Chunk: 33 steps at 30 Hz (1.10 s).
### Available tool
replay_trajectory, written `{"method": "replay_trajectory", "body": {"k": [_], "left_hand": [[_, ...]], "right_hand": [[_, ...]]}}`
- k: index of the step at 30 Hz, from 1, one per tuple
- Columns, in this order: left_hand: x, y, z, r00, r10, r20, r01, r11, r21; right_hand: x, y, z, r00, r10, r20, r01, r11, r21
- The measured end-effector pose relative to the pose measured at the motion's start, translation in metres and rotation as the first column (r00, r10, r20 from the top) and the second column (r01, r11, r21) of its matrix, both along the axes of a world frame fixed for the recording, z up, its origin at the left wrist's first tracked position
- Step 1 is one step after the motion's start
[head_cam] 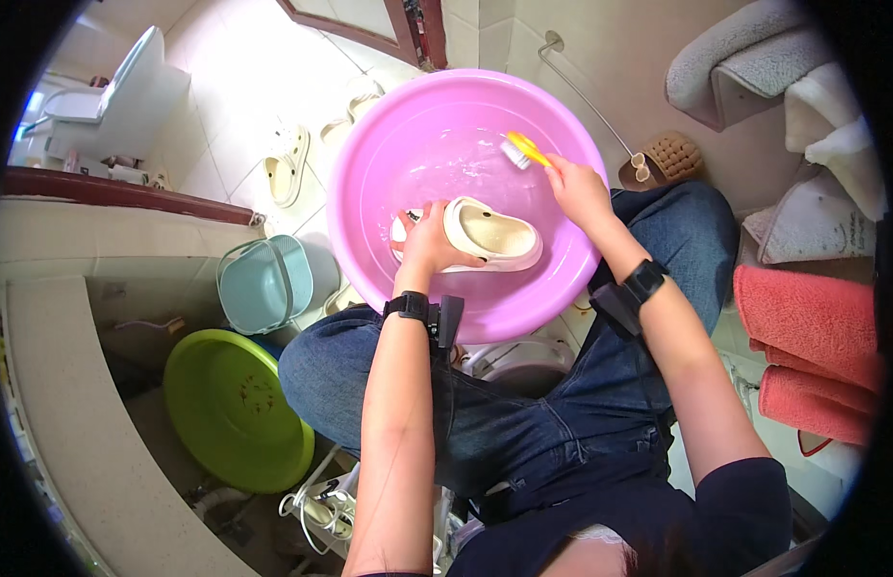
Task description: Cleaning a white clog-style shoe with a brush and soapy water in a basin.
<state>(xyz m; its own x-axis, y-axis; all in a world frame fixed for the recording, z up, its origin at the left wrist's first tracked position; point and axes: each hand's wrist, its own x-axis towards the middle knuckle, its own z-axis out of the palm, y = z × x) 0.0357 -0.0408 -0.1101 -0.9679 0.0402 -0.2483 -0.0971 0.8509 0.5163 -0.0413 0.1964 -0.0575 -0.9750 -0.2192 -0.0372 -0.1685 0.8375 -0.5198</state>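
Observation:
A cream foam clog (500, 234) lies on its sole in the pink plastic basin (360, 281), its heel end toward the right. My left hand (428, 238) is wrapped over the toe part and grips it, hiding much of the upper. Shallow water (453, 155) glints in the basin. My right hand (582, 191) holds a yellow scrub brush (527, 148) by its handle above the basin's right side. White bristles point down and left, apart from the clog.
Cream clogs (284, 173) stand on the tiled floor left of the basin. Nearby are a light blue bucket (262, 285) and a green basin (230, 411). A brown woven slipper (670, 159) is at the right wall; red towels (814, 324) hang at far right.

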Motion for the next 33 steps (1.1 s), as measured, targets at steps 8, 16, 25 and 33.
{"method": "replay_trajectory", "body": {"k": [8, 16, 25, 33], "left_hand": [[-0.004, 0.005, 0.002, 1.000, -0.006, 0.027, 0.005, 1.000, 0.025], [-0.004, 0.003, 0.004, 0.999, 0.001, 0.045, -0.002, 1.000, 0.027], [-0.008, -0.009, 0.004, 0.998, -0.039, 0.057, 0.040, 0.999, -0.011], [-0.012, -0.011, 0.010, 0.982, -0.089, 0.167, 0.090, 0.996, 0.001]], "right_hand": [[0.001, -0.018, -0.078, 0.893, 0.051, 0.446, 0.069, 0.966, -0.249], [0.017, -0.005, 0.010, 0.975, 0.131, 0.178, -0.066, 0.942, -0.329], [0.031, 0.006, 0.034, 0.855, 0.393, 0.339, -0.339, 0.917, -0.209], [0.052, -0.064, -0.051, 0.799, 0.600, -0.043, -0.576, 0.743, -0.341]]}}
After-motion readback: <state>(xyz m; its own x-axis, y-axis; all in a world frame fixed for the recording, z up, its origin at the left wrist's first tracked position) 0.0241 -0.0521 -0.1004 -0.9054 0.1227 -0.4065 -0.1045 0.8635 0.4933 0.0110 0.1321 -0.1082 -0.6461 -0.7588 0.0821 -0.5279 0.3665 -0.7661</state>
